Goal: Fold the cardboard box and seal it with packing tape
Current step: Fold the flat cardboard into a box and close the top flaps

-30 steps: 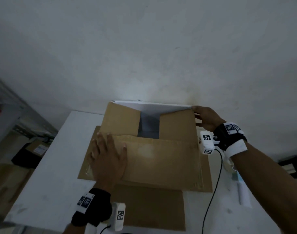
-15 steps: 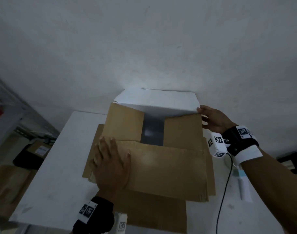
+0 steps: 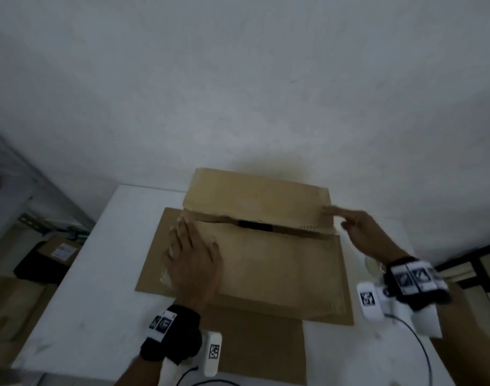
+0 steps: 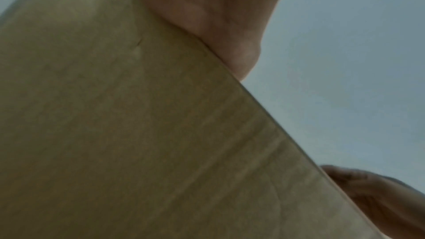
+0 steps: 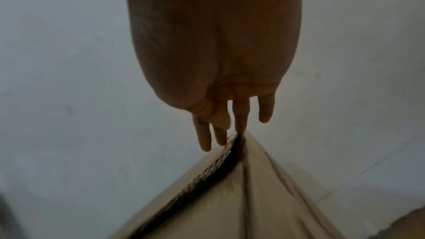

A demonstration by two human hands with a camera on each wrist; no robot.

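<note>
The cardboard box point(image 3: 255, 246) sits on the white desk point(image 3: 99, 274), towards its far edge and close to the pale wall point(image 3: 238, 79), with its two long top flaps folded down so that they nearly meet; a narrow dark gap point(image 3: 255, 224) shows between them along the middle of the top; a further brown panel of cardboard point(image 3: 255, 341) lies flat on the desk at the near edge, partly under the box. The left hand point(image 3: 192, 263) lies flat, palm down, fingers straight and slightly spread, pressing on the near flap by its left end; the left wrist view shows only the heel of that hand point(image 4: 218, 15) against brown board. The right hand point(image 3: 358, 232) reaches to the right end of the seam, its fingers point(image 5: 240, 115) straight and apart, the tips touching the far flap's edge at the corner, gripping nothing; both wrists wear black bands with printed markers; a pale roll-like object point(image 3: 373, 264) lies on the desk by the right wrist, too blurred to identify.
</note>
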